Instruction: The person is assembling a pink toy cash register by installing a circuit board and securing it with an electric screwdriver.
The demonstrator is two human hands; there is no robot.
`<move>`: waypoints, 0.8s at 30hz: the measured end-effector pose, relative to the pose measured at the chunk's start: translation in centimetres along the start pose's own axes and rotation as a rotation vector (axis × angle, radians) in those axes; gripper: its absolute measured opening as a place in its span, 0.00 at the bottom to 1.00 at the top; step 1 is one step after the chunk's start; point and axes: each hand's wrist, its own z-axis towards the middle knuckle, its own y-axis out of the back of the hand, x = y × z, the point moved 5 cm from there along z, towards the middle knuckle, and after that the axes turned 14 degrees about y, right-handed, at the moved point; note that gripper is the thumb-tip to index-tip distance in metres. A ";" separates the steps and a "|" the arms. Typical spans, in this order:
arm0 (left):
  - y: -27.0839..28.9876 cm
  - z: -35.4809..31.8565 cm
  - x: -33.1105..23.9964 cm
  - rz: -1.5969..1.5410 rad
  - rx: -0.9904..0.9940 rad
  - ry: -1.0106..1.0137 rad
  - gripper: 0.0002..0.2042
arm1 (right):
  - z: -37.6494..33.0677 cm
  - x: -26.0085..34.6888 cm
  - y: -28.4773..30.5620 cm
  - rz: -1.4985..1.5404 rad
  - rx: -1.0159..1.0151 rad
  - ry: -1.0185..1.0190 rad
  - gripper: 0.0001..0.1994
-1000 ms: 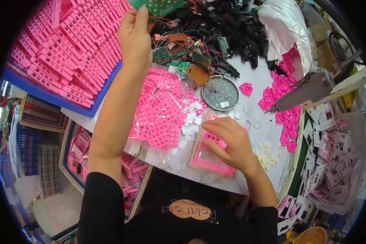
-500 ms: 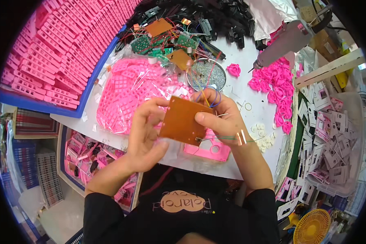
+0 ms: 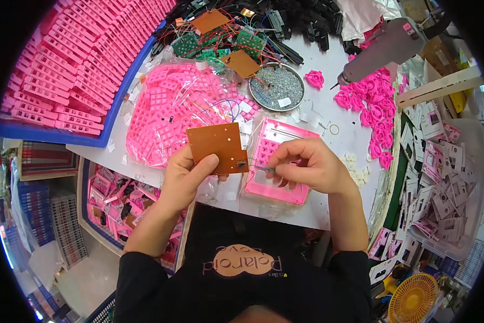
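Observation:
A brown circuit board (image 3: 212,141) is held up over the table by my left hand (image 3: 184,177), thumb on its face and fingers behind. Thin coloured wires (image 3: 232,107) loop out past its top edge. To the right of the board, my right hand (image 3: 314,169) is closed in a pinch on a thin green wire (image 3: 264,168) that runs from the board's lower right corner. Below that hand lies a pink plastic casing (image 3: 277,189) with a grid of keys (image 3: 267,152) inside, partly covered by my fingers.
Left of the board sits a clear bag of pink keypads (image 3: 158,118). Behind stand a round tin of small screws (image 3: 290,89) and a heap of wired green boards (image 3: 250,43). An electric screwdriver (image 3: 382,54) hangs at right above pink roses (image 3: 379,121). A blue crate (image 3: 110,126) holds pink casings.
The board has moved left and turned, and my left hand now grips it. My right hand has let go of the board and moved right to the wire, uncovering more of the pink casing.

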 end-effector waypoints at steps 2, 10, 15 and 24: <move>-0.2 0.0 0.1 -0.001 -0.037 -0.021 0.11 | 0.0 0.4 0.2 -0.175 0.001 0.181 0.13; 0.1 -0.1 0.4 -0.166 -0.092 -0.084 0.11 | -2.2 3.6 -1.1 -0.988 -0.420 0.748 0.32; -0.3 -0.3 0.3 -0.191 -0.096 -0.094 0.11 | -1.7 1.7 -1.5 -0.773 -0.525 0.682 0.26; -4.3 -0.4 -1.3 -0.208 0.168 -0.133 0.21 | 3.5 -2.5 -2.3 -0.110 -0.344 0.338 0.08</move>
